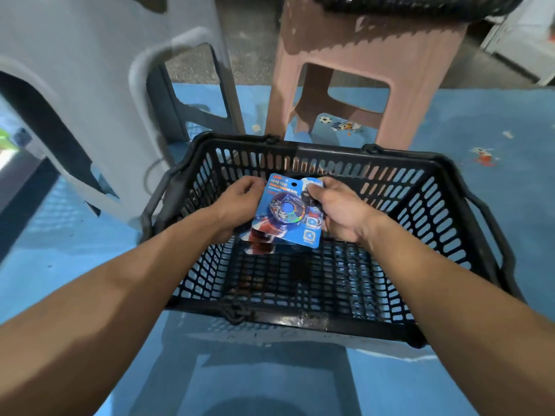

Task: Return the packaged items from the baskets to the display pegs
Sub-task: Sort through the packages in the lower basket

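Blue floor, basket, packaged item gripped between left hand, right hand

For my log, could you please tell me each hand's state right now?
Left hand: holding the blue packages, left edge.
Right hand: holding them too, right edge.

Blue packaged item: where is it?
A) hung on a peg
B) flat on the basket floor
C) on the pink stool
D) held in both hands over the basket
D: the left hand and the right hand each grip an edge of the blue packaged item, holding it up over the open black basket.
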